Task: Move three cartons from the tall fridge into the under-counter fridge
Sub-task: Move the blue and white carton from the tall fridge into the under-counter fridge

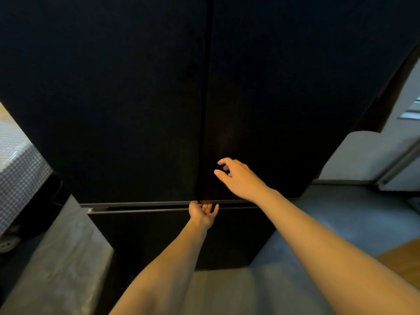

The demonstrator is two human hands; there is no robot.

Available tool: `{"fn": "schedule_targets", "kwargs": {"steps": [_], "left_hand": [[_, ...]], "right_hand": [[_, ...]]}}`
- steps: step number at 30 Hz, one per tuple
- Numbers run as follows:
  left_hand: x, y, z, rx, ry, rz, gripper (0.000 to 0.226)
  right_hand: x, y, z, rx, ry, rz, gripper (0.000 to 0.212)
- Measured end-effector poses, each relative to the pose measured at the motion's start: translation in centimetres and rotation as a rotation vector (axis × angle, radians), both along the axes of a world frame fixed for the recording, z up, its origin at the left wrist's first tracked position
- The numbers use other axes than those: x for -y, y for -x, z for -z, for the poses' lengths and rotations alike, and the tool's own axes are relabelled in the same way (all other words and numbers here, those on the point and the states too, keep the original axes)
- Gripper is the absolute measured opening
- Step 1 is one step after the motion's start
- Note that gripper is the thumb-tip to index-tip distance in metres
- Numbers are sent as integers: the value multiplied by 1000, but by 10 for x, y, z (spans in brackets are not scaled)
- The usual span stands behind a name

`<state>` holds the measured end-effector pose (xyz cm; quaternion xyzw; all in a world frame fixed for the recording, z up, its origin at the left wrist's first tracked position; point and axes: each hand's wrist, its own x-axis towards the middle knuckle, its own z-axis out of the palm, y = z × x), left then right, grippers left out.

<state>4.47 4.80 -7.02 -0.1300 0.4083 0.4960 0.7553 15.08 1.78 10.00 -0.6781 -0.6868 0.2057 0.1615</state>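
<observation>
- Head view: most of the frame is filled by the tall fridge [136, 98], black and shut, with two upper doors met at a vertical seam [205, 98] running down the centre.
- A thin horizontal gap [141, 204] is seen below the upper doors, and beneath it the lower drawer front [159, 237] in the lower centre of the frame.
- The left hand [203, 213] is raised palm-up at the bottom edge of the upper doors, just right of the seam; its fingers [208, 208] are curled up into the gap under the right door, hooked on the edge (how firmly cannot be told, since the tips are hidden).
- The right hand [238, 178] is held in front of the right door, right of the centre of the frame, above the left hand; its fingers [223, 160] are loosely bent and spread apart, with nothing held, and whether the door is touched cannot be told.
- No cartons are shown; the fridge doors are closed over whatever is inside.
- A grey floor [341, 223] is seen at the lower right, with a strip of wood-coloured flooring [404, 262] at the right edge.
- A checked cloth [18, 169] is seen at the left edge, and a pale wall [363, 155] at the right.
</observation>
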Motion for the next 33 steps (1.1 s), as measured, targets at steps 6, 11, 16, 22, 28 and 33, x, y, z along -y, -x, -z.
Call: {"fn": "schedule_targets", "kwargs": {"steps": [6,11,16,22,28,33], "left_hand": [[3,0,1,-36,-22,55,40],[19,1,0,-95,-28,108,36],[44,0,3,-90,-38,129,39],[86,-6,4,-64,-38,136,33],[155,-13,7,-110,-60,276,33],[198,-22,-13,-442,-176,377,56]], "right_hand": [[6,10,9,-25,24,-8,51],[14,15,16,11,-4,25,45],[32,19,17,115,-64,107,49],[67,21,8,121,-76,150,56],[115,-1,0,192,-78,194,55],[167,-32,4,168,-120,224,48]]}}
